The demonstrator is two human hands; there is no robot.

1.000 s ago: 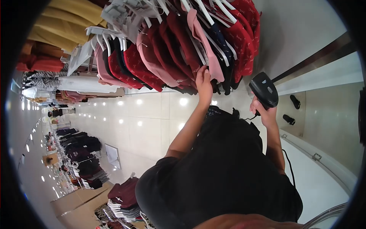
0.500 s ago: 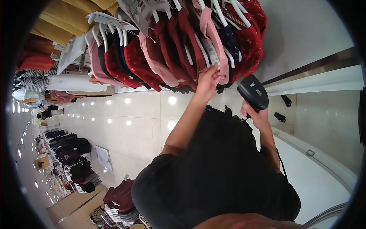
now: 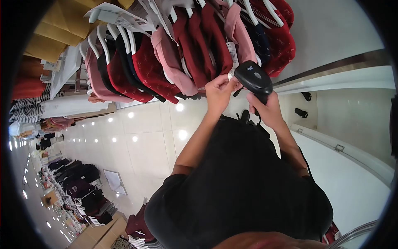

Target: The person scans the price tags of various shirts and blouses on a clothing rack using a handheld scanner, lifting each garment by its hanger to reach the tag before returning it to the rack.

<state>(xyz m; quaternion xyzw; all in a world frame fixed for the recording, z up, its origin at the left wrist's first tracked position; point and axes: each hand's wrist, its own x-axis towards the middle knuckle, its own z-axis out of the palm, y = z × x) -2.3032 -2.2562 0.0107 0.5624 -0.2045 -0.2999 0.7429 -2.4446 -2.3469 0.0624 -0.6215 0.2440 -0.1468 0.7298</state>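
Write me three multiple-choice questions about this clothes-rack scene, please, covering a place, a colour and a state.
1. Where does the scanner point?
A. at the paper tag
B. at the floor
C. at a box

2. What colour is the scanner?
A. white
B. black
C. red

3. How is the left hand?
A. open and empty
B. pinching the paper tag
C. in a pocket

Answers:
1 A, its head sits right beside the tag.
2 B, its casing is black.
3 B, its fingers close on the tag's lower end, while the right hand grips the scanner.
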